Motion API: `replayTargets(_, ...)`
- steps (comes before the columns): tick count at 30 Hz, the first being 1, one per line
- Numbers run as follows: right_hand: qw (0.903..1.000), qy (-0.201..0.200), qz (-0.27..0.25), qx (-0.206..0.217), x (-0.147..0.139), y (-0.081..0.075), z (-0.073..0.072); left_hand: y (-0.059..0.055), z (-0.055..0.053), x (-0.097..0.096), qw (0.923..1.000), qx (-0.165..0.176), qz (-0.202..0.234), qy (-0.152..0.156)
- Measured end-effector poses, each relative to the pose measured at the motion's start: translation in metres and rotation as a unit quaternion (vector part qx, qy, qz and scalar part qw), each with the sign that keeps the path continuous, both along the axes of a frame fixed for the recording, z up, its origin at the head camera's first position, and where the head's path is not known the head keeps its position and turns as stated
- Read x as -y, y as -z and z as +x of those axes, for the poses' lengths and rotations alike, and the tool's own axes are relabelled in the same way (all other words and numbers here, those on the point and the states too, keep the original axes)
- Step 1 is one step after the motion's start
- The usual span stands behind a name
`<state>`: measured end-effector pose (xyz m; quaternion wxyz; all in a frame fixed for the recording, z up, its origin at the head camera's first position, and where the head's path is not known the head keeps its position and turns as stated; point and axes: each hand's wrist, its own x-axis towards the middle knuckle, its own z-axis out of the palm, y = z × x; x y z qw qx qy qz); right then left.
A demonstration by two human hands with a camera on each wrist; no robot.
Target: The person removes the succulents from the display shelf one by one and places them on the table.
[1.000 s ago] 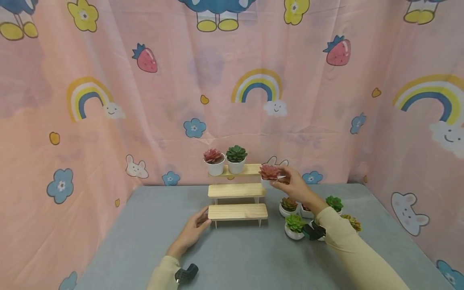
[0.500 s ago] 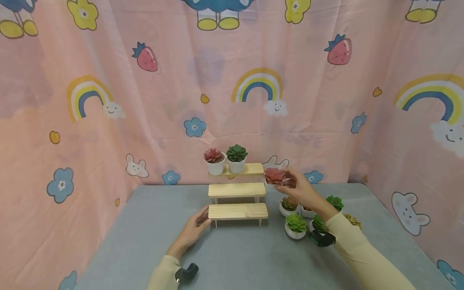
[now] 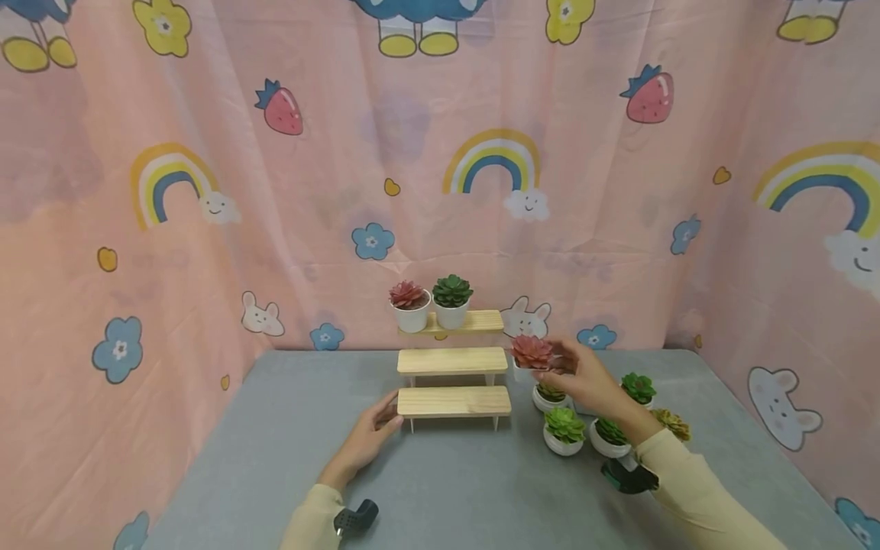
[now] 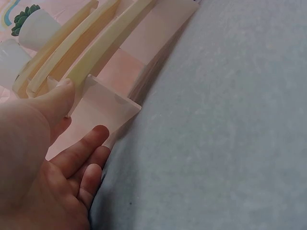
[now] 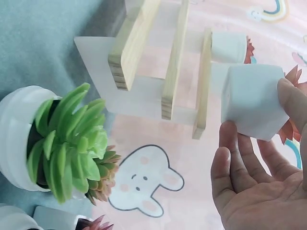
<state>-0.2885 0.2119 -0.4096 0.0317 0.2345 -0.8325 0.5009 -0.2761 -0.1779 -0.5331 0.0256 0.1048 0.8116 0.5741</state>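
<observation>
A three-tier display stand (image 3: 454, 401) has pale wooden shelves on translucent side panels. My left hand (image 3: 367, 434) holds the left end of its lowest shelf, thumb (image 4: 62, 96) on the wood and the other fingers loosely bent beside the panel. My right hand (image 3: 587, 382) grips a potted succulent with pink-red leaves (image 3: 532, 351) in the air, right of the middle shelf. Its squarish white pot (image 5: 254, 100) sits between thumb and fingertips in the right wrist view. On the top shelf stand a pink-red succulent (image 3: 411, 305) and a dark green succulent (image 3: 452, 302), both in white pots.
Right of the stand, several potted succulents cluster on the grey table (image 3: 289, 458), among them a light green one (image 3: 564, 425), a dark green one (image 3: 609, 437) and a yellowish one (image 3: 670, 422). A pink patterned curtain (image 3: 330, 153) hangs behind.
My right hand has moved right, down and towards me with the pink-red succulent, away from the top shelf's right end. My left hand stays at the lowest shelf.
</observation>
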Motion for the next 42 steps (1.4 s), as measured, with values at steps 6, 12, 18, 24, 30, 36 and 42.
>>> replayTargets(6, 0.9998, -0.010, -0.006, -0.018, -0.002, 0.006, 0.002, 0.000, 0.000, 0.002, 1.0000, 0.001, -0.001, -0.004)
replayTargets(12, 0.9998, -0.016, -0.005, -0.005, -0.008, 0.011, 0.007, -0.001, 0.002, 0.002, 1.0000, 0.005, -0.002, 0.001)
replayTargets(18, 0.9998, -0.010, 0.013, -0.007, -0.016, 0.016, 0.014, 0.001, 0.001, 0.001, 1.0000, 0.005, -0.002, 0.003)
replayTargets(24, 0.9997, -0.005, 0.025, -0.004, -0.022, 0.019, 0.021, 0.001, 0.001, 0.000, 1.0000, 0.001, -0.006, 0.000)
replayTargets(30, 0.9993, 0.003, 0.036, -0.014, -0.025, 0.020, 0.028, -0.002, 0.001, -0.002, 1.0000, 0.001, -0.005, -0.002)
replayTargets(36, 0.9994, -0.007, 0.028, -0.016, -0.029, 0.023, 0.036, -0.002, 0.000, -0.001, 1.0000, -0.002, -0.009, -0.002)
replayTargets(42, 0.9996, 0.003, 0.027, -0.001, -0.033, 0.024, 0.043, 0.001, -0.001, 0.000, 0.9998, -0.007, -0.016, 0.001)
